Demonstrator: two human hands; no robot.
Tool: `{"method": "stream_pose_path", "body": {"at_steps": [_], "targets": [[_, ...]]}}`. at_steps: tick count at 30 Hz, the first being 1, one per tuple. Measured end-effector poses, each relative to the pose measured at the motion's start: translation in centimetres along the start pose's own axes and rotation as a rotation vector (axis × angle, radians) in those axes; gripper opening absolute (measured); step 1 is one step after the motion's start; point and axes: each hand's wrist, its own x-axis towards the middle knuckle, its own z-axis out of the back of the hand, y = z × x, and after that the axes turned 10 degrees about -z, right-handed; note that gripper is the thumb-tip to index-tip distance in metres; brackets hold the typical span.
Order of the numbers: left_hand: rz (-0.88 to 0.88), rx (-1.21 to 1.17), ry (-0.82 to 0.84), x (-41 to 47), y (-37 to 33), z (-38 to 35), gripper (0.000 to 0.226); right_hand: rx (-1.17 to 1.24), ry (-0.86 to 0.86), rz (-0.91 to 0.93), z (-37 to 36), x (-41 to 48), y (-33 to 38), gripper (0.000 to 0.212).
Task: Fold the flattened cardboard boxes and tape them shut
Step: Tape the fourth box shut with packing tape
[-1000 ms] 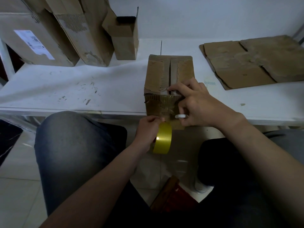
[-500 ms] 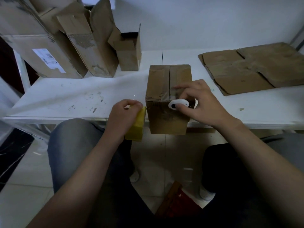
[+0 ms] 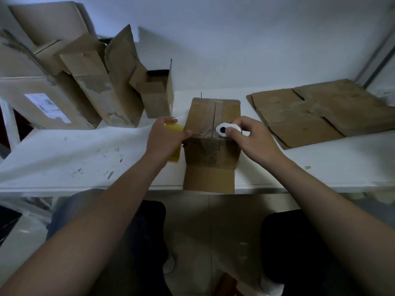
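Observation:
A small brown cardboard box (image 3: 210, 165) stands on the white table (image 3: 85, 159) near its front edge, its top flaps closed with clear tape running over the seam. My left hand (image 3: 164, 138) grips a yellow tape roll (image 3: 174, 142) pressed against the box's left side. My right hand (image 3: 252, 138) rests on the box's top front edge and holds a small white cutter (image 3: 226, 129) with a black hole facing me.
Several folded and open cardboard boxes (image 3: 96, 92) lean against the wall at the back left. A stack of flattened cardboard (image 3: 320, 110) lies on the table at the right. My knees are below the table edge.
The left hand has carried the tape roll from under the box's front up to its left side. The right hand now shows the white cutter on the top edge. The box sits further onto the table.

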Motion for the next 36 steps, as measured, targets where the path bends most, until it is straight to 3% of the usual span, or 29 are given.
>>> {"method": "stream_pose_path", "body": {"at_steps": [8, 13, 18, 21, 28, 30, 32, 34, 36], "targets": [[0.017, 0.079, -0.004, 6.3, 0.0, -1.3, 0.062, -0.004, 0.02, -0.095, 0.6, 7.7, 0.4, 0.014], [0.047, 0.08, -0.008, 7.8, 0.6, -2.0, 0.063, -0.045, -0.079, -0.259, 4.1, 10.5, -0.8, 0.023], [0.008, 0.092, -0.032, 8.7, 0.0, -1.9, 0.057, -0.459, 0.202, -0.497, 6.1, 11.1, -4.0, 0.029], [-0.007, 0.133, -0.018, 8.7, -0.3, -2.4, 0.055, -0.522, 0.304, -0.553, 5.8, 11.3, -5.2, 0.038], [-0.006, 0.121, -0.012, 8.5, -0.3, -2.9, 0.054, -0.69, 0.31, -0.537, 5.0, 12.0, -7.1, 0.041], [-0.003, 0.123, -0.012, 8.4, -0.3, -2.9, 0.054, -0.703, 0.254, -0.501, 4.9, 12.1, -7.0, 0.033], [-0.001, 0.119, -0.009, 8.4, -0.1, -2.9, 0.054, -0.627, 0.106, -0.378, 4.6, 12.2, -6.4, 0.04], [0.0, 0.12, -0.007, 8.4, 0.0, -2.9, 0.054, -0.493, -0.011, -0.157, 4.2, 11.7, -4.9, 0.049], [-0.006, 0.124, -0.007, 8.4, 0.0, -3.0, 0.054, -0.489, 0.003, 0.099, 3.4, 11.0, -2.8, 0.049]]}}
